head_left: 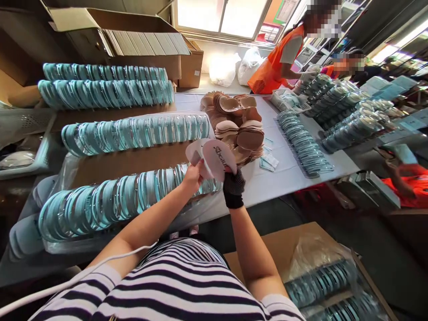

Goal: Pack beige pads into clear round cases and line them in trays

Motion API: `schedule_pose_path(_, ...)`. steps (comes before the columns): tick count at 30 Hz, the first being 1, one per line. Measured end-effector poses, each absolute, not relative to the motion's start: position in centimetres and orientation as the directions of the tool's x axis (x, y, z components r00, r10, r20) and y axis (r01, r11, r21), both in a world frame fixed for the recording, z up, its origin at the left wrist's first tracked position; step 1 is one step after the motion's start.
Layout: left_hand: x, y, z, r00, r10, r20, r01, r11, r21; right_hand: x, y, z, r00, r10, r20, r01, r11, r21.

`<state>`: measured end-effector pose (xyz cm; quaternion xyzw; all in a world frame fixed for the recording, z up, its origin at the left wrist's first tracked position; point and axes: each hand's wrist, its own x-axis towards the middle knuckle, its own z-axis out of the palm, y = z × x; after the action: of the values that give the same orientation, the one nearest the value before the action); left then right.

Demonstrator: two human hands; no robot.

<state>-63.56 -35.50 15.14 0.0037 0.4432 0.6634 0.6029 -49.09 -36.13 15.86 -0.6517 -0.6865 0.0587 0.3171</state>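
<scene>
Item: white heart-shaped card insert with black script lettering (214,158), being held up over the near edge of the bench (287,176), in front of the person in the striped top.

Left hand (193,176): bare, fingers closed in a pinch on the left lobe of the card insert.

Right hand (233,178): wearing a black knitted glove, fingers closed on the lower right edge of the same card insert. Both hands are gripping it together, near each other.

Lying near and left: a long row of clear teal-rimmed round packages (110,203), stacked on edge and running just beneath the hands. A second such row (137,132) is lying farther back, and two more rows (107,84) are sitting far left, one behind the other.

Sitting just beyond the card: a heap of beige and tan rounded pads (239,127), spreading toward the middle of the bench.

Lying right of the heap: a small white printed packet (269,162), and past it a flat line of teal-rimmed packages (302,142) running from near to far.

Standing far left: an open brown cardboard box of flat white sheets (140,42).

Sitting near right, below the bench: an open cardboard carton holding more teal packages (321,281).

Working at the far right end: a person in an orange vest (277,62), handling further stacks.
</scene>
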Motion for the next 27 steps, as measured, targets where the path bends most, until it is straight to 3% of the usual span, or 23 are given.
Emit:
schedule_pose_path(2, -64.5, -34.7, 15.4, -0.306, 0.796, -0.523, -0.817, 0.062, 0.573, -46.7, -38.7, 15.8, 0.088, 0.936, 0.342, 0.883, 0.086, -0.461)
schedule_pose_path(8, -66.0, -33.5, 15.2, -0.286, 0.761, -0.582, -0.870, 0.048, 0.490, -43.7, -47.0, 14.4, -0.237, 0.966, 0.102, 0.914, 0.258, -0.312)
schedule_pose_path(15, -65.8, -33.9, 15.0, -0.255, 0.775, -0.578, -0.884, 0.056, 0.464, -50.7, -41.7, 13.8, -0.240, 0.956, -0.167, 0.963, 0.214, -0.162)
schedule_pose_path(18, -66.2, -34.0, 14.9, -0.237, 0.794, -0.560, -0.889, 0.055, 0.455, -51.0, -41.2, 14.0, -0.175, 0.971, -0.163, 0.975, 0.149, -0.165)
schedule_pose_path(23, -66.4, -34.3, 14.5, -0.206, 0.831, -0.517, -0.874, 0.082, 0.479, -50.9, -42.0, 13.0, -0.177, 0.983, -0.041, 0.960, 0.164, -0.226)
schedule_pose_path(27, -66.3, -34.5, 14.1, -0.225, 0.838, -0.498, -0.865, 0.064, 0.497, -52.9, -40.4, 11.6, -0.162, 0.986, -0.037, 0.961, 0.150, -0.232)
